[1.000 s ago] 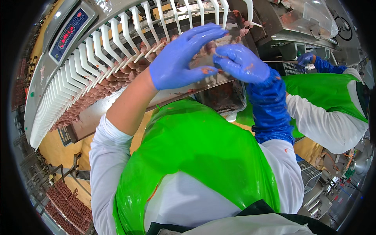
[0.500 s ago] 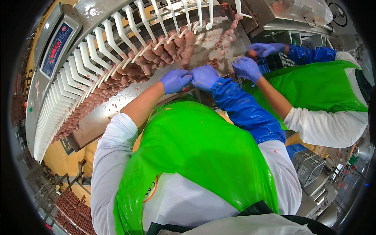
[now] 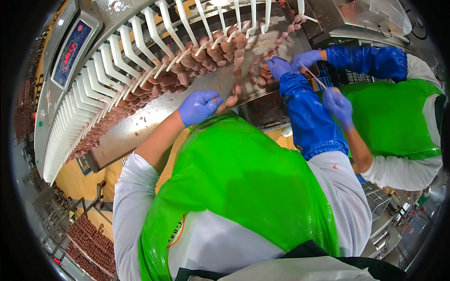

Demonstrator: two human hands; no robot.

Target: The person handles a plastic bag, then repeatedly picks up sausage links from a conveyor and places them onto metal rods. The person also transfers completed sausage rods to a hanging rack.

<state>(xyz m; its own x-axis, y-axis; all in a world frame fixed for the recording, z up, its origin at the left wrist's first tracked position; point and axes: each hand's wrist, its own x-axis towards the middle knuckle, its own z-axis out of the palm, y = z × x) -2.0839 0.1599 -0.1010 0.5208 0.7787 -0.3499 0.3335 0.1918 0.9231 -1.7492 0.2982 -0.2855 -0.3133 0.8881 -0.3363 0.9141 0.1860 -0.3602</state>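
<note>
Under the white hanging hooks [image 3: 140,51] of a steel sausage machine [image 3: 154,126], the person's left hand [image 3: 199,107], blue-gloved, pinches a dangling string of raw sausage links [image 3: 234,79]. Their right hand [image 3: 280,67] closes on links further along. Just beside it, a co-worker's gloved hands [image 3: 337,105] hold a thin stick [image 3: 311,76]. A hard tug could tear the casing or slip loops off the hooks; the crowded hands might collide.
</note>
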